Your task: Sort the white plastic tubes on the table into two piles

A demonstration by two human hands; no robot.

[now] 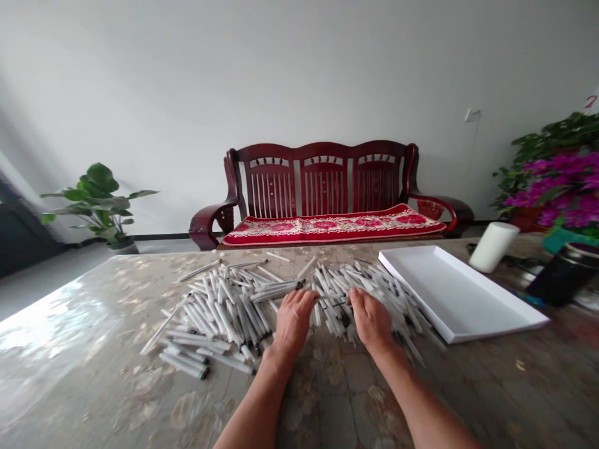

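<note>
grips a slim pen piece [332, 297] in pinching left hand [294, 319] and right hand [372, 317], left of the white tray [468, 292], and seems midway, with loose pens [397, 298] heaped just beside that tray and in a second pile [219, 312] farther left, finished ones indistinguishable.

Whitish pens [219, 315] tipped in black show against a worktop [116, 405] of mottled grey-brown, patterned with paler blossoms. The tray [468, 293] is plain white. Over there, the bench [322, 150] is dark red; its cover [327, 229] is red with cream and pinkish-red flowers. Magenta blooms [568, 184] brighten the pale grey wall [187, 75].
</note>
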